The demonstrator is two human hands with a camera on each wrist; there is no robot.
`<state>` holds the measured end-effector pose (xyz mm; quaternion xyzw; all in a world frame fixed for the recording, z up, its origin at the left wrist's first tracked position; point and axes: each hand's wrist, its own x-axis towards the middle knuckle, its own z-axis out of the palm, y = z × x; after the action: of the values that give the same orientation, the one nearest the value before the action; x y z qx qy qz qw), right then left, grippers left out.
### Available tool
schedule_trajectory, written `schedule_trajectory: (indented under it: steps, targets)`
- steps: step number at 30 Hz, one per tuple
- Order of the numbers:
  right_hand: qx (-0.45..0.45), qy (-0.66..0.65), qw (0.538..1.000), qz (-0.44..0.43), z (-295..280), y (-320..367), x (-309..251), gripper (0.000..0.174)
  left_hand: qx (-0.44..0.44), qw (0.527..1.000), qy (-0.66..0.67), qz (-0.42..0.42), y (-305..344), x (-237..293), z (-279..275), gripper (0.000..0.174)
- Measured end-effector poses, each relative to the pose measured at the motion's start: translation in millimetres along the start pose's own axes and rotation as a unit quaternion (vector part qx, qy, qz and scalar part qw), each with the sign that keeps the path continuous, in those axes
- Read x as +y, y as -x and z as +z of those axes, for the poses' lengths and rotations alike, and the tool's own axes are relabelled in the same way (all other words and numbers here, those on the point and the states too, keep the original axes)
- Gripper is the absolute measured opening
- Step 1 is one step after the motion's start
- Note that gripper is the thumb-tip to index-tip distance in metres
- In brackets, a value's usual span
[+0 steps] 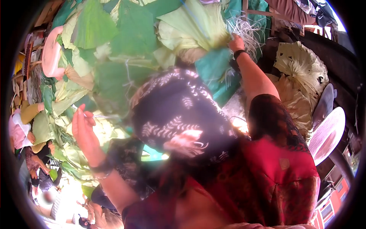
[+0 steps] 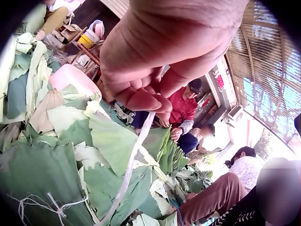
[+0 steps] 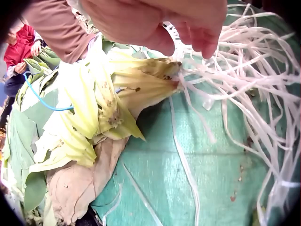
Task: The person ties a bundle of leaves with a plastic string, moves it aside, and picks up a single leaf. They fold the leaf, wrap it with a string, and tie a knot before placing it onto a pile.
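Observation:
My left hand (image 1: 85,133) is raised at the left of the head view. In the left wrist view that hand (image 2: 164,61) pinches the end of a long white strip (image 2: 127,174), which hangs down over large green leaves (image 2: 42,174). At the upper right of the head view, my right hand (image 1: 236,42) is at a loose pile of white strips (image 1: 249,32). The right wrist view has this hand (image 3: 160,23) over the strips (image 3: 254,70), thumb and fingers apart, beside the gathered ends of yellow-green leaves (image 3: 146,87). Whether its fingertips touch the strips is unclear.
A green sheet (image 3: 216,179) lies under the strips. A pink stool or tub (image 1: 53,51) stands at the left. Dry leaves (image 1: 301,72) and a pale hat (image 1: 329,133) are at the right. A person in red (image 2: 183,108) sits beyond the leaves, with others nearby.

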<state>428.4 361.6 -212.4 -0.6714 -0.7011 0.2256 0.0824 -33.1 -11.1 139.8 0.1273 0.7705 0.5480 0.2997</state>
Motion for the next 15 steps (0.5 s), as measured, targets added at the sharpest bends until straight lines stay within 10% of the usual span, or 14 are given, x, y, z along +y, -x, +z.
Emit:
schedule_trajectory:
  steps: [1,5,10,15]
  targets:
    - [-0.145,0.099,0.984,-0.001,-38,4,-44,0.043,-0.003,1.000,-0.002,0.002,-1,-1,-1,0.029]
    - [-0.168,0.148,0.975,0.010,-43,4,-63,0.038,-0.002,1.000,-0.008,0.011,1,-1,0,0.029]
    - [-0.018,0.006,0.995,0.100,-27,18,-49,0.036,-0.007,1.000,-0.015,0.015,6,4,5,0.030]
    - [0.110,-0.075,0.991,-0.018,-4,77,-52,0.032,-0.009,1.000,-0.016,0.009,7,3,7,0.029]
